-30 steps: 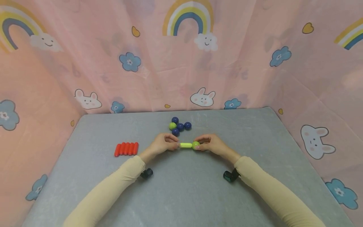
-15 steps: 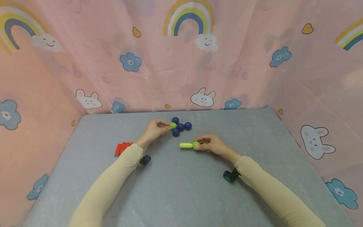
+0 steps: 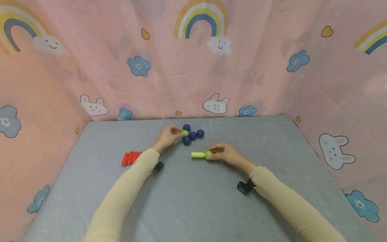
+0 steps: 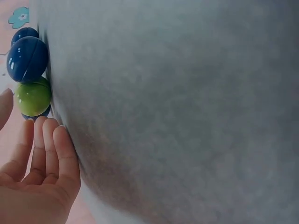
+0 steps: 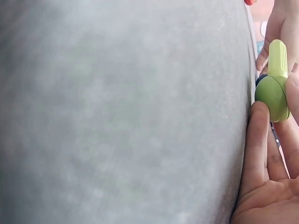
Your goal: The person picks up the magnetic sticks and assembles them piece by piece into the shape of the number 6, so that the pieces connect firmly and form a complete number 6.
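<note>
My left hand (image 3: pixel 168 137) reaches to a green ball (image 4: pixel 33 98) among several dark blue balls (image 3: pixel 192 135). Its fingers lie fairly straight at the ball's near side, with the thumb apart from it in the left wrist view; whether a fingertip touches is hard to tell. Nearer to me, my right hand (image 3: pixel 226 154) pinches a second green ball (image 5: pixel 272 97) between thumb and fingers. A yellow-green rod (image 3: pixel 198 155) sticks out of that ball, pointing left in the head view, its other end free.
Several red rods (image 3: pixel 130 157) lie side by side on the grey table (image 3: pixel 193 201) at the left, partly covered by my left sleeve (image 3: pixel 130 188). A pink patterned cloth (image 3: pixel 193 74) hangs behind the table and at both sides.
My left hand has left the yellow-green rod's end and moved back and left to the green ball in the cluster. The right hand keeps its ball in place.
</note>
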Demonstrator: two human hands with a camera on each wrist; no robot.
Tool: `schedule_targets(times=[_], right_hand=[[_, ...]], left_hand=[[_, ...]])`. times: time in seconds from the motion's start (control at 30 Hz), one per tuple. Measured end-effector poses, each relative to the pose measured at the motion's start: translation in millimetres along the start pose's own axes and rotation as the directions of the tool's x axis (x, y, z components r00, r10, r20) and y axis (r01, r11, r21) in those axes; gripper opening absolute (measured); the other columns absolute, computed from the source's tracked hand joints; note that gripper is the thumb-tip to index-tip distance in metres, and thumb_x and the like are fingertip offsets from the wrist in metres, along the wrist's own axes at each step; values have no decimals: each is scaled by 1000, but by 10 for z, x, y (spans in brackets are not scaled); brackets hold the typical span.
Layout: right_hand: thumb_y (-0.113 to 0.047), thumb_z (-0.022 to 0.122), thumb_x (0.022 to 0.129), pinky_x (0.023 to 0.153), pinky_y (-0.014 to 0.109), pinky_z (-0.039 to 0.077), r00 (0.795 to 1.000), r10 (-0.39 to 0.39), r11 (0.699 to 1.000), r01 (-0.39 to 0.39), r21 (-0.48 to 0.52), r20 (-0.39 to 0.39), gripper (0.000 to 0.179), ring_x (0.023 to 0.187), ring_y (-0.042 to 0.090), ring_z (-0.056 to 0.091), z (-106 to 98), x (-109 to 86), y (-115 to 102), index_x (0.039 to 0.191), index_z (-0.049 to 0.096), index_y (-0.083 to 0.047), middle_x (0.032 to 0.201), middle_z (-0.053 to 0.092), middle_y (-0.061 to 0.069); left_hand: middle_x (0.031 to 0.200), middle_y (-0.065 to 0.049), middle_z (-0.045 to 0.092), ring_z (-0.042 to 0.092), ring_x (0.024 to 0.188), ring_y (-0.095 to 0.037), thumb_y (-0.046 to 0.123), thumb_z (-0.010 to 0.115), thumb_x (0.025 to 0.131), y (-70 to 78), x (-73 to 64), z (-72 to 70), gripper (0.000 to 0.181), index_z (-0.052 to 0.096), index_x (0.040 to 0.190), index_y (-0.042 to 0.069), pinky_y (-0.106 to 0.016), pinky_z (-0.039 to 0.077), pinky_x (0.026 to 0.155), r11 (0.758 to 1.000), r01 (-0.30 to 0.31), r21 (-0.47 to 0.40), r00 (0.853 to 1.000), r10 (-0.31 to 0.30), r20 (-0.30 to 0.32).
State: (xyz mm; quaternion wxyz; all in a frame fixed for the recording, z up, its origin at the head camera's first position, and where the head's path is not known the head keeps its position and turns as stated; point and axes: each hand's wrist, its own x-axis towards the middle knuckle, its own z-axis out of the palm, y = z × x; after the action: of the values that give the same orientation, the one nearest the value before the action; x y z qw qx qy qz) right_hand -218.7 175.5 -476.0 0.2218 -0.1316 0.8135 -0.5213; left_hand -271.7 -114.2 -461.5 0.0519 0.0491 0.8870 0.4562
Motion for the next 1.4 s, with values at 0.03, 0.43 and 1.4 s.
schedule_targets(times=[0.03, 0.43, 1.4], right_hand=[[-26, 79, 85, 80, 24, 55, 1000, -2, 1000, 2, -1, 3, 41, 93, 9, 67, -2, -2, -3, 122, 69, -11, 116, 72, 10], [-26, 78, 85, 81, 24, 54, 1000, 6, 1000, -6, -14, 6, 42, 95, 9, 66, -3, 2, -1, 123, 68, -11, 120, 71, 12], [-27, 79, 85, 81, 22, 55, 1000, -15, 1000, 15, 17, 0, 42, 96, 8, 67, 18, -8, 2, 122, 68, -9, 118, 71, 13]], left_hand=[[110, -14, 70, 64, 99, -24, 28, 73, 90, 4, 6, 4, 34, 67, 114, 5, -27, 50, 77, 1000, 11, 6, 1000, -11, 3], [115, -16, 68, 63, 103, -25, 32, 69, 93, 47, 30, 42, 39, 67, 118, 2, -29, 51, 80, 997, 62, 47, 997, -64, 50], [119, -17, 70, 66, 106, -27, 33, 67, 94, 41, -254, -130, 43, 65, 123, 2, -31, 54, 81, 997, 57, -58, 998, -58, -12]])
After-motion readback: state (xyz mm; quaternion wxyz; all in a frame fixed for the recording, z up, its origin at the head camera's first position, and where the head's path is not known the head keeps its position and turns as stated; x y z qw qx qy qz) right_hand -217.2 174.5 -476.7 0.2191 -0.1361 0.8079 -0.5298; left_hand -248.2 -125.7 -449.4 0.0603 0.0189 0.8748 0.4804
